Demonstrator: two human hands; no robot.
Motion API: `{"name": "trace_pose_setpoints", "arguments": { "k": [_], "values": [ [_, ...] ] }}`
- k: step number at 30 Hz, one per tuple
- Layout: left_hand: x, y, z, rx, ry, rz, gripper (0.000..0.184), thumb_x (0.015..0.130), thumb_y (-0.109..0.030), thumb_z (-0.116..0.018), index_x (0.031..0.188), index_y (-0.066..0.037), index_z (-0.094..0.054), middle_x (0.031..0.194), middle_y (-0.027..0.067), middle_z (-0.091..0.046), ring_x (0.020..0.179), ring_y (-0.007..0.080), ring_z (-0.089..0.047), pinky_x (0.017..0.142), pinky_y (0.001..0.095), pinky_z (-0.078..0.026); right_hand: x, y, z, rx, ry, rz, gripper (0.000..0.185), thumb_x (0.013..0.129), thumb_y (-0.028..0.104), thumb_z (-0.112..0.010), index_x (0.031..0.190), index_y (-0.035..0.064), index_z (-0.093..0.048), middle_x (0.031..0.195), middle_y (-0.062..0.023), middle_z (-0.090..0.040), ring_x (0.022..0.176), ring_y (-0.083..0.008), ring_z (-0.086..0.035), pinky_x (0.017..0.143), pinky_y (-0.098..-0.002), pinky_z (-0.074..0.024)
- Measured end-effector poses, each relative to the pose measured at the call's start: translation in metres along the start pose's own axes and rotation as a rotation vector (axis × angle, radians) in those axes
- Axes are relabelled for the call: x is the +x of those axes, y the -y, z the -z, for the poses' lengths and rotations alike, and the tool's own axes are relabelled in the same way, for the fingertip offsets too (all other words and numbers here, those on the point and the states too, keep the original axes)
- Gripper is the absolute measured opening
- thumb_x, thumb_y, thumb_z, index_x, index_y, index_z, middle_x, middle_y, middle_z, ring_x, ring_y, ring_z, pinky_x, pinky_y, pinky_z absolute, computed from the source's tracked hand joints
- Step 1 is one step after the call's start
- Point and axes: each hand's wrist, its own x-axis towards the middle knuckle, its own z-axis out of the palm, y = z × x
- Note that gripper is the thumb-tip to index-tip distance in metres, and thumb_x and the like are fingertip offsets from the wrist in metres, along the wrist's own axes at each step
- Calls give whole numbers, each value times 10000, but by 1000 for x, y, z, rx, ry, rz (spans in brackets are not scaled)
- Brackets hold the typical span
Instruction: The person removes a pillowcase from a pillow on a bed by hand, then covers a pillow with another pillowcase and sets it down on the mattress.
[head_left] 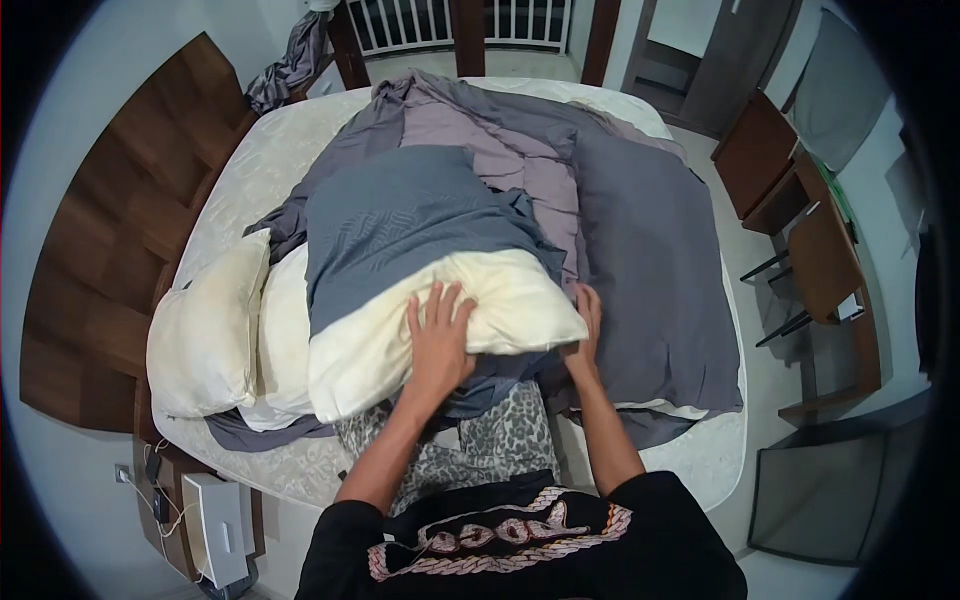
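A cream pillow (520, 300) lies across my lap at the near side of the bed, its far part inside a blue-grey pillowcase (400, 215). My left hand (440, 335) rests on the bare cream part with fingers spread, pressing a dent into it. At the pillow's right corner, my right hand (586, 325) closes around the edge; its thumb and part of the fingers are hidden. Loose pillowcase fabric hangs under the pillow, between it and my patterned trousers (500, 430).
A cream pillow (205, 335) and a white one (285, 345) lean at the left by the wooden headboard (110, 240). On the right lies a grey-covered pillow (650, 280). A crumpled grey-mauve bedcover (470, 130) spreads over the mattress (250, 170). A chair (820, 260) stands beyond.
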Motion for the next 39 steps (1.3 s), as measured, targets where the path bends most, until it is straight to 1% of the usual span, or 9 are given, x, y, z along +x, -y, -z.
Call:
{"name": "trace_pose_setpoints", "arguments": {
  "k": [3,7,10,15,23,26,28,33,39],
  "values": [
    [-18,-20,-7,-26,108,27,1002,526,-215,-868,1405,-115,-399,1537,179,-214,1442,403,-135,1114,641,-94,25,-31,-4,401,640,-532,545,889,286,-604,1343,40,-433,1368,-178,-456,1221,-275,-491,1006,-371,-410],
    [-20,-39,-14,-40,114,-4,1151,566,-269,-866,1520,-219,-225,1587,183,-67,1450,437,-49,1093,675,-81,-8,-41,-63,464,-121,-293,367,844,300,-639,1084,24,-617,1075,-188,-643,1021,-344,-620,873,-411,-479],
    [-8,-51,-26,-90,81,-146,1094,573,-229,-846,1505,-261,-275,1586,165,-112,1459,399,-74,1107,656,-77,-99,-201,-166,1001,135,-457,347,951,204,-530,1247,24,-515,1175,-128,-605,1103,-198,-570,948,-333,-442],
    [30,11,-56,-42,-23,-135,812,702,-13,-592,1452,-258,-397,1571,103,-221,1453,335,-172,1138,584,-109,-15,7,10,743,60,-615,219,953,140,-505,1033,-42,-597,884,-62,-643,828,-119,-538,755,-269,-434],
    [42,13,-50,35,-21,-78,695,636,-150,-744,1301,-151,-539,1270,131,-533,1251,326,-438,1095,568,-222,-23,0,27,928,19,-932,206,985,149,-503,1071,-25,-570,928,-53,-603,844,-111,-509,748,-281,-438],
    [42,8,-48,27,-14,-54,733,631,-137,-745,1326,-162,-513,1283,123,-521,1259,319,-428,1097,566,-220,-17,12,40,466,-59,-708,159,941,94,-546,1048,-18,-582,921,-82,-606,860,-156,-553,751,-313,-458],
    [42,7,-49,24,-31,-57,744,630,-138,-748,1332,-164,-505,1289,118,-514,1264,316,-422,1096,565,-220,-15,24,51,259,-55,-98,162,870,47,-594,1022,-9,-593,914,-123,-592,866,-240,-591,769,-341,-473],
    [39,5,-51,34,-8,-61,761,627,-144,-759,1340,-168,-493,1310,108,-492,1275,309,-406,1097,564,-217,-28,-1,4,101,436,292,369,811,45,-589,1177,2,-569,1091,-220,-607,1042,-393,-561,890,-481,-451],
    [36,4,-51,38,-4,-43,770,636,-144,-764,1352,-169,-484,1323,109,-488,1282,306,-403,1107,562,-204,-3,-10,4,-188,765,270,330,846,213,-640,1123,37,-606,1076,-191,-622,1068,-392,-548,896,-487,-407]
  ]
}}
